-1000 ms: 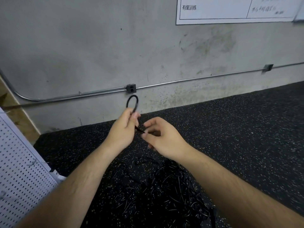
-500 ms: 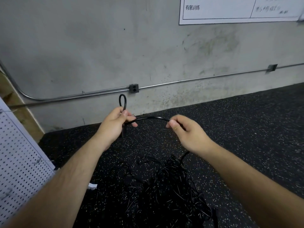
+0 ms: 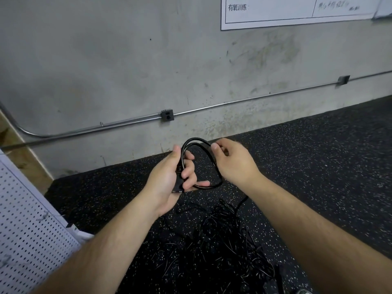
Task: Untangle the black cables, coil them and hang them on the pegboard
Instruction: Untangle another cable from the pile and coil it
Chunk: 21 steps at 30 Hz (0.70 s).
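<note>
Step in hand: coiling one black cable (image 3: 216, 166), which is already drawn partly clear of the tangle.
Left grip: the left hand (image 3: 169, 179), centre of the frame, has its fingers curled round the cable's plug end (image 3: 178, 184) and the base of the loop, holding them against the palm.
Right grip: the right hand (image 3: 235, 162), just right of centre, pinches the cable at the top of the loop between thumb and fingertips.
Just changed: half a second ago the hands were apart, with a length of cable stretched between them and only a small loop above the left hand. Now the right hand has come in close to the left, and the cable curves in a larger loop between them, two strands side by side at its top.
Meaning for the task: a fresh turn looks to be going onto the coil, so the coiling is under way but only starting.
Rest of the cable: it trails from the loop's lower right down to the tangled pile (image 3: 222, 240) on the speckled floor (image 3: 318, 166), lower centre.
Still to do: most of the pile appears knotted and uncoiled.
Pegboard (image 3: 27, 230): white, leaning at the lower left edge; no coil is visible on the part in view.
</note>
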Tool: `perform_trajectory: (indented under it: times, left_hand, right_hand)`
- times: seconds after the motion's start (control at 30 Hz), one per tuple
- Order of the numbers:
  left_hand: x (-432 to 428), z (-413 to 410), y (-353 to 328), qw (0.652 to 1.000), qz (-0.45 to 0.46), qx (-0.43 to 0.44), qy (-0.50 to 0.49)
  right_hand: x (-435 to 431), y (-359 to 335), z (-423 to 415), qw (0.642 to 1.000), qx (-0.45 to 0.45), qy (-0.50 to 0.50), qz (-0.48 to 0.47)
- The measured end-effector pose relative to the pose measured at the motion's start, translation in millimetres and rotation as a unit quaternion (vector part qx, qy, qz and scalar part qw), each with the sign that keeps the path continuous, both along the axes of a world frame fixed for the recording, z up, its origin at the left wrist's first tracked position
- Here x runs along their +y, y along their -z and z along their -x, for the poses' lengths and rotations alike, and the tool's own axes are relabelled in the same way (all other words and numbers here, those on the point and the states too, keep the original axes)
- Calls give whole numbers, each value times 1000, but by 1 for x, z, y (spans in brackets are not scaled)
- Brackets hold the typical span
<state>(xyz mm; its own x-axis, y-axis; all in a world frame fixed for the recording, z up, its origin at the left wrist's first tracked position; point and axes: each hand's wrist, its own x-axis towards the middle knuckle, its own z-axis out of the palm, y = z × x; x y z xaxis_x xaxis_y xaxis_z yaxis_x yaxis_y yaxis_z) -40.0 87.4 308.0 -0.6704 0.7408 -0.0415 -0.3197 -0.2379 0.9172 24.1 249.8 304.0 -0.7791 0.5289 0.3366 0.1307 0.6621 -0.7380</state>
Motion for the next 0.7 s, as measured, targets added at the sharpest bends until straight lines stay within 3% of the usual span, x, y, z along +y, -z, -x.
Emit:
perform_trajectory:
  times: [0.1, 0.23, 0.3, 0.43, 0.57, 0.7]
  left_hand:
    - [-4, 5, 0, 999, -4, 32, 11]
    - [-10, 5, -3, 998, -9, 22, 60]
    - [-11, 5, -4, 997, -18, 8, 78]
    - [-10, 8, -5, 997, 3, -7, 81]
    - [-8, 6, -3, 996, 52, 40, 60]
    - [-16, 14, -12, 998, -19, 29, 51]
  right_hand:
    - [-2, 5, -1, 991, -64, -44, 105]
    - [-3, 5, -4, 975, -13, -89, 204]
    - [0, 4, -4, 980, 7, -97, 176]
    - [10, 7, -4, 994, 24, -102, 14]
    - [3, 5, -4, 984, 55, -125, -116]
    - [6, 6, -10, 991, 22, -127, 32]
